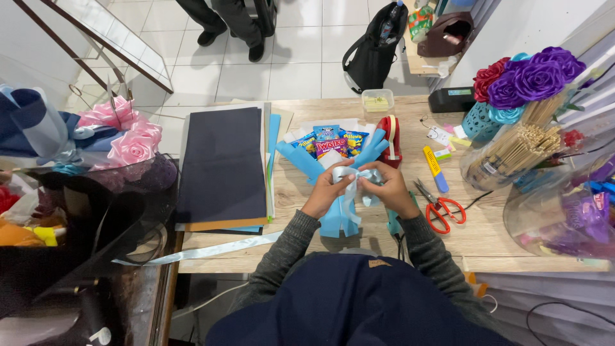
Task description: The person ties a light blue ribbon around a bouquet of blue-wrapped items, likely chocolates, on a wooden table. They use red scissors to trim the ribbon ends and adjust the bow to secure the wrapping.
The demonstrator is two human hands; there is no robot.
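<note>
Lying on the bench point(487, 237), a blue snack bouquet point(333, 173) is held at its neck, where a pale blue ribbon bow point(356, 176) is pinched by left hand point(328, 192) and right hand point(391, 189), forearms angled inward.

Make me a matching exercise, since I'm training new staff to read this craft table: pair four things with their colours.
Things:
1. scissors
2. ribbon bow, held by the left hand and the right hand
3. fabric roses at the table's far right
4. stack of paper sheets

Colours:
A. dark navy on top
B. red handles
C. light blue
D. purple and red

Pairs: 1-B, 2-C, 3-D, 4-A
</note>
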